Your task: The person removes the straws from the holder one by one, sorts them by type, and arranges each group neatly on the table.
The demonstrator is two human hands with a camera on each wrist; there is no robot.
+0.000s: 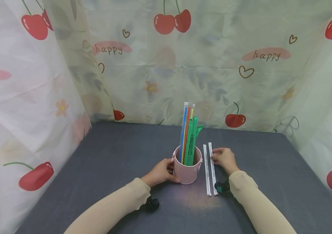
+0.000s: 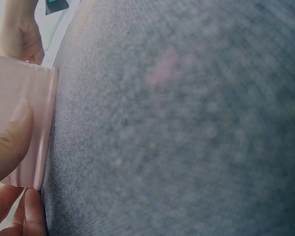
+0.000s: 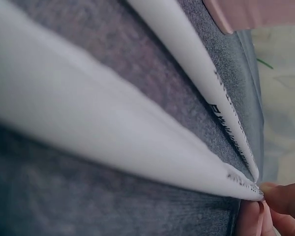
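A small pink bucket (image 1: 185,175) stands upright on the dark table. My left hand (image 1: 160,172) holds it at its left side, with the thumb (image 2: 10,145) low on the front wall and the other fingers beside it. Upright in the bucket are blue, red and yellow straws (image 1: 186,130) in clear wrappers and several green wrapped sticks (image 1: 190,146) with dark print. To the right, two white paper-wrapped straws lie lengthwise, side by side. My right hand (image 1: 225,160) pinches the right-hand straw (image 3: 113,123) near its far end; the left-hand straw (image 3: 187,54) lies untouched.
The dark table (image 1: 119,149) reaches back to a hanging cloth (image 1: 206,65) printed with cherries and hearts, which also lines both sides. A black wrist device (image 1: 222,186) on my right arm sits close to the straws' near ends; another (image 1: 152,204) is under my left wrist.
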